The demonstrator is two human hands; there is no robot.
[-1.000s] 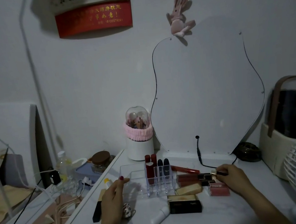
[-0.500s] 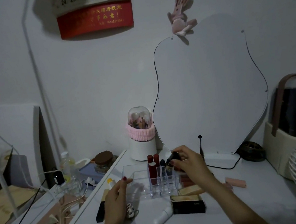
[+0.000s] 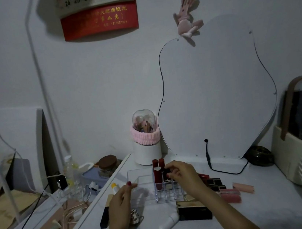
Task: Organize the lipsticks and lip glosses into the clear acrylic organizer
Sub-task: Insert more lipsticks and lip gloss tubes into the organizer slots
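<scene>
The clear acrylic organizer (image 3: 146, 187) sits on the white marble-look tabletop (image 3: 254, 208), its left half an open tray, its right half a grid of small square slots. Two dark red lipstick tubes (image 3: 158, 173) stand upright in the back slots. The right hand (image 3: 183, 173) hovers over the grid, fingers curled and pinched around a small black lipstick (image 3: 167, 170) held at the slots' top. The left hand (image 3: 119, 205), fingers loosely bent, rests its red-nailed thumb on the tray's front left edge. More lipsticks and pink gloss tubes (image 3: 231, 193) lie just right of the organizer.
</scene>
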